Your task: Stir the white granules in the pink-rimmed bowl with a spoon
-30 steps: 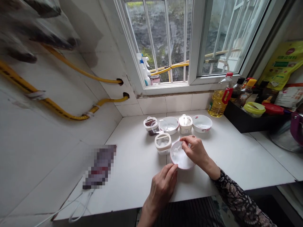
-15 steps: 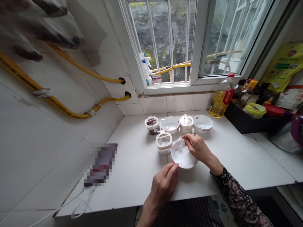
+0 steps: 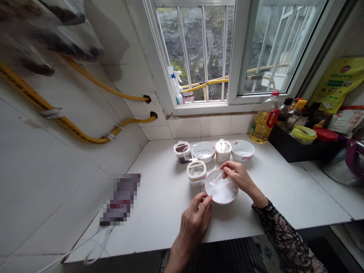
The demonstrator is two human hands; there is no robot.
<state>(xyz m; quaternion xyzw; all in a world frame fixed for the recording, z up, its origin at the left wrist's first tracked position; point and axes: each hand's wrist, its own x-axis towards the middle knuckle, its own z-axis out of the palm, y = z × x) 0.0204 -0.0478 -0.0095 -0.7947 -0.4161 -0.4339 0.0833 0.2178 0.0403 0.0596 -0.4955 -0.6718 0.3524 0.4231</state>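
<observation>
A white bowl (image 3: 224, 197) with a thin pink rim stands on the counter, white grainy powder (image 3: 223, 189) spread inside it. My right hand (image 3: 236, 175), over the bowl's far right side, pinches the handle of a small white spoon (image 3: 216, 178); the spoon's head is down at the powder. At the near left rim, my left hand (image 3: 196, 214) grips the bowl with its fingertips. Beside the bowl sits a lidded jar (image 3: 196, 175) with white contents. Behind are a jar of dark red-brown bits (image 3: 182, 151), a bowl (image 3: 204, 156), another white-lidded jar (image 3: 223, 151) and a second bowl (image 3: 243, 151).
An oil bottle (image 3: 263, 123) stands at the back right, beside a black box (image 3: 290, 149) of condiment bottles. A purple-handled pot (image 3: 335, 170) is at the right edge. On the left lie a blurred-out dark object (image 3: 121, 201) and a white cable (image 3: 93, 254).
The spoon has shifted within the bowl and its handle shows more clearly, its head now further left and lower. My left hand stays at the rim, slightly further left.
</observation>
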